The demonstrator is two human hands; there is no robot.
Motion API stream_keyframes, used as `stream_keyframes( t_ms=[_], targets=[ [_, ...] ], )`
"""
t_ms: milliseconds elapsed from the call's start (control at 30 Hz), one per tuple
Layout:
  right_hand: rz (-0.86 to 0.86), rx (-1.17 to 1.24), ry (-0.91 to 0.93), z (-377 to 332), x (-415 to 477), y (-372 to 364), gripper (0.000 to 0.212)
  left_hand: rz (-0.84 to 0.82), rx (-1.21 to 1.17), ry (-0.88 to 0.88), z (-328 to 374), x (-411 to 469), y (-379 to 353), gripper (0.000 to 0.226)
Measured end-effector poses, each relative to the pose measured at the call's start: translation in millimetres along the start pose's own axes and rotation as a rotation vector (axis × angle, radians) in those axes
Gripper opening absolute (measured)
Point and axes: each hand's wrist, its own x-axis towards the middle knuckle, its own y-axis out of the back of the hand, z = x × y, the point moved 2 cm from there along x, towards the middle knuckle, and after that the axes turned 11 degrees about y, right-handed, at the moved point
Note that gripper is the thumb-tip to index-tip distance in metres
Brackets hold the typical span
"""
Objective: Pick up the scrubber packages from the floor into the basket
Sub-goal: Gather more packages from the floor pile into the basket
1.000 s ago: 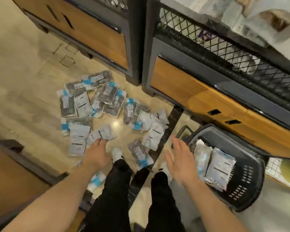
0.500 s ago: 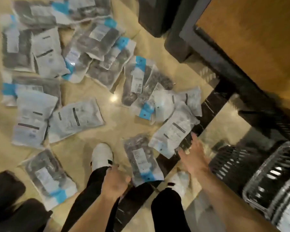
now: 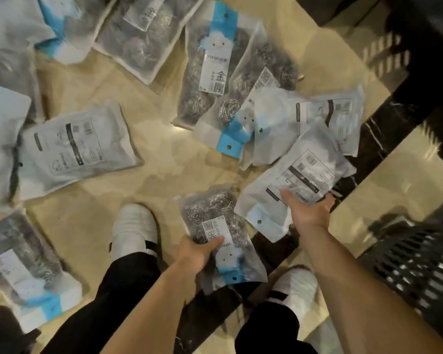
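Both hands have closed on packages since half a second ago, when neither held anything. I now see two scrubber packages taken up. The clear-faced package [image 3: 212,213] is the one farther from the basket [image 3: 414,272]. The label-side package [image 3: 299,172] lies nearer it, just beside its dark slotted wall.

Hazards, as I judge them:
1. The film bags look slick. Each is gripped at one end only, so a fast swing toward the basket could let one slide out.
2. The label-side package's far end lies over another bag in the pile [image 3: 266,118]. Lifting it may drag that bag along.
3. The basket sits at the frame edge, partly out of view, so a blind drop could land outside it.

Left hand [image 3: 195,254]: fingers curled under the clear-faced package, thumb pressed on its label. Right hand [image 3: 307,213]: curled around the near end of the label-side package, thumb on top. Many packages remain on the floor [image 3: 164,175], well away from the basket.
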Motion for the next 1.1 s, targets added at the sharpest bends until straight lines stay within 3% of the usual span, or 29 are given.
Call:
stream_keyframes(
  t_ms=[67,167,367,500,567,633,800,933,1100],
  targets=[
    [0.025,0.039,-0.022,2.4,2.0,1.5,0.09,-0.022,-0.039,-0.009,7.4,-0.8,0.5,0.055],
    [0.021,0.112,-0.059,4.6,-5.2,7.1,0.083,0.028,-0.087,-0.052,4.9,-2.4,10.1,0.089],
    [-0.013,0.161,-0.036,-28.0,-66.1,35.5,0.068,0.159,-0.095,-0.151,13.2,-82.2,61.7,0.058],
    [-0.138,0.002,0.142,-94.4,-129.1,70.5,0.064,0.168,-0.146,-0.271,19.6,-147.0,106.9,0.07],
    [-0.234,-0.095,0.241,-136.6,-168.2,90.8,0.061,0.201,-0.115,-0.286,27.4,-198.3,135.2,0.059],
    [-0.304,-0.155,0.326,-177.8,-208.2,117.5,0.062,0.237,-0.085,-0.347,34.6,-251.2,164.6,0.055],
    [-0.434,-0.285,0.538,-258.3,-315.3,203.0,0.087,0.329,-0.086,-0.409,30.0,-397.9,232.0,0.063],
    [-0.411,-0.16,0.618,-281.7,-398.9,286.0,0.069,0.339,-0.112,-0.493,6.6,-507.2,269.5,0.037],
    [-0.314,-0.122,0.68,-281.1,-473.2,388.6,0.058,0.249,-0.238,-0.528,-52.4,-599.6,285.9,0.054]
  ],
)
